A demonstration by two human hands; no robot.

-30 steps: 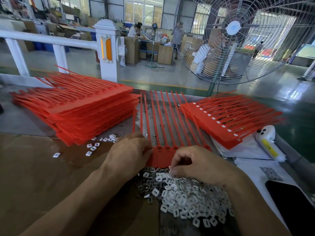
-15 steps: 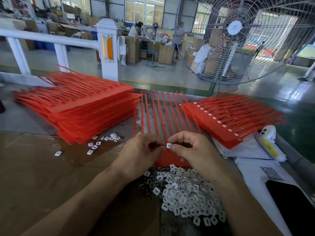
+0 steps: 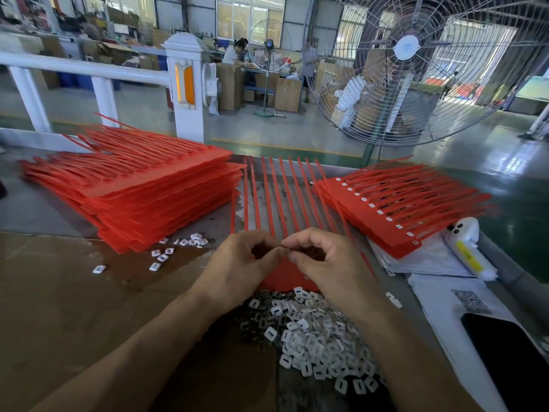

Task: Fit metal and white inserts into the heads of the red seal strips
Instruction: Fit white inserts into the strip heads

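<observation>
1. Head view: the pile of white inserts (image 3: 315, 337) lies nearest; a careless wrist could scatter it.
2. Left hand (image 3: 237, 272) and right hand (image 3: 323, 263) meet fingertip to fingertip, apparently pinching something too small to identify; it could slip.
3. The red seal strip (image 3: 282, 278) lies beneath, unpinned, so it may shift.

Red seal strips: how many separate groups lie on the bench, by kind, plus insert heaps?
Tall stack without inserts: 1
Stack with white inserts: 1
Single sheet under the hands: 1
Big insert heap: 1
Total: 4
</observation>
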